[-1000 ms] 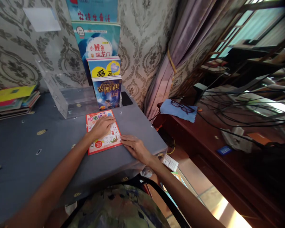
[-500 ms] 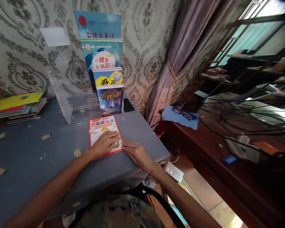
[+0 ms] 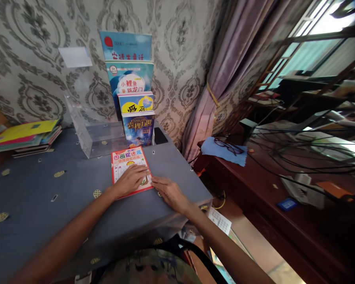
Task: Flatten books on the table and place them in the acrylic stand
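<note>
A red-bordered picture book lies flat on the grey-blue table cover. My left hand rests on its cover with the fingers stretched out, hiding part of the picture. Beside the book's right edge lies my right hand, fingers extended, with the fingertips at the edge. Just behind the book, a clear stepped acrylic stand holds several books on its right side. At its front is a dark blue book, with a yellow-and-blue book and taller teal books rising behind.
A pile of colourful books lies at the table's left. A black phone sits right of the stand. On the brown desk to the right are glasses on a blue cloth and tangled cables.
The view has tilted up slightly, so the stand and books appear lower. Both hands keep their places at the picture book.
</note>
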Demonstrator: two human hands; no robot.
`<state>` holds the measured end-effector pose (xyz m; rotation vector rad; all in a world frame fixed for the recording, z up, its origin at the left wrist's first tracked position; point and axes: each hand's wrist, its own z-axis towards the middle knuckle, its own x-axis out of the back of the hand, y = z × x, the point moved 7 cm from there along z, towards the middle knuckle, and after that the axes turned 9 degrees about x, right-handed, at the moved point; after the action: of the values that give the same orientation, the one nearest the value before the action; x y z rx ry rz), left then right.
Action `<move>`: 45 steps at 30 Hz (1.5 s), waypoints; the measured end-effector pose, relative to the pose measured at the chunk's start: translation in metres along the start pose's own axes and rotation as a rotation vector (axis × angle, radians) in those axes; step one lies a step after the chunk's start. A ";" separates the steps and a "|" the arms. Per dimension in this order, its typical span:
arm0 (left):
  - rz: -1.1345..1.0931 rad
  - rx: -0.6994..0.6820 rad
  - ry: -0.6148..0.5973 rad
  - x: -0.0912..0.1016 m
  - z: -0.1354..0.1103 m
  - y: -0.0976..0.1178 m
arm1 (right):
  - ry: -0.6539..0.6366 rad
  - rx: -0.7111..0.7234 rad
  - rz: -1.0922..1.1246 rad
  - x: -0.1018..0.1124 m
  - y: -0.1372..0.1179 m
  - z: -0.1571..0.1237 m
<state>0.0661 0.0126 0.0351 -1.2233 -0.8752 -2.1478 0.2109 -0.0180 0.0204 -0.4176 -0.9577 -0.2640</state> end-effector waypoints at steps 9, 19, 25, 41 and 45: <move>-0.007 0.029 -0.074 -0.003 -0.005 0.002 | -0.035 -0.010 -0.003 -0.002 -0.001 0.001; -0.037 0.031 -0.157 -0.004 -0.012 0.013 | -0.033 -0.023 -0.055 0.004 -0.007 0.002; -0.010 0.032 -0.170 -0.005 -0.025 0.022 | -0.040 -0.042 -0.049 0.001 -0.007 0.001; 0.312 0.229 -0.102 -0.021 -0.061 0.062 | -0.010 -0.158 -0.169 -0.007 -0.038 -0.009; 0.335 0.255 -0.074 -0.016 -0.065 0.065 | -0.010 -0.166 -0.179 -0.009 -0.041 -0.011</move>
<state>0.0833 -0.0765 0.0136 -1.2258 -0.8744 -1.6823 0.1972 -0.0593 0.0169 -0.4862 -0.9881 -0.5066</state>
